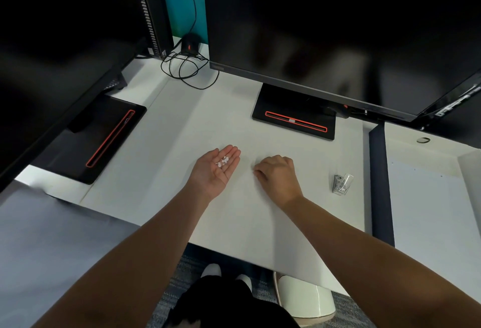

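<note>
My left hand lies palm up over the white desk, fingers straight. Several small white pills sit in its palm. My right hand is palm down on the desk just to the right, its fingers curled with the tips at the surface. Whether those fingertips pinch anything is hidden. A small clear plastic container lies on the desk further right, apart from both hands.
A large black monitor stands at the back on a black base with a red slot. A second monitor and its base are at left. A black mouse with coiled cable sits behind. A dark divider separates the neighbouring desk.
</note>
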A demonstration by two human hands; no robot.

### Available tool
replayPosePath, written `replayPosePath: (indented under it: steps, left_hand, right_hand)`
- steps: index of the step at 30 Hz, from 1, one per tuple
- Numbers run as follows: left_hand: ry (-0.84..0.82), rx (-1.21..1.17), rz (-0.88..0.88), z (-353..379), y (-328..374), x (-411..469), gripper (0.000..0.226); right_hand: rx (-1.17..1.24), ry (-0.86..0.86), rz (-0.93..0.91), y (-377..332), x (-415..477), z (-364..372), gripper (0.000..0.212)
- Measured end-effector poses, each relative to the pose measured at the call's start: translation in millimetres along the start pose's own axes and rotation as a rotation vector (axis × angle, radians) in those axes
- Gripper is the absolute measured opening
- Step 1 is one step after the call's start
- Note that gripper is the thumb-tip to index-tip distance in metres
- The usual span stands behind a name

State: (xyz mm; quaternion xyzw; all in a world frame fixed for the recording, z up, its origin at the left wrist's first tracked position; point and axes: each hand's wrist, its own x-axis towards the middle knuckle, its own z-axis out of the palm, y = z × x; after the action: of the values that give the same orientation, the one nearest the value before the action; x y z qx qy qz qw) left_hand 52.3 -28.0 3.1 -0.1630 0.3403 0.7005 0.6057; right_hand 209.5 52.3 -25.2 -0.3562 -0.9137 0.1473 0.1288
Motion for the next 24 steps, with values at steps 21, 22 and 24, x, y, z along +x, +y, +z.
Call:
replayPosePath:
  steps: [21, 22, 24]
  left_hand:
    - [-0.022, 0.041, -0.028, 1, -9, -1, 0.03]
    - [-0.021, 0.04, -0.025, 1, -9, -1, 0.03]
    - [-0.017, 0.034, -0.021, 0, -8, -2, 0.03]
  right_hand:
    - [0.173, 0.123, -0.008, -43, 19, -16, 0.01]
    - [0.165, 0.125, -0.016, -43, 19, -17, 0.011]
    - [0.162, 0.119, -0.041, -43, 18, -17, 0.016]
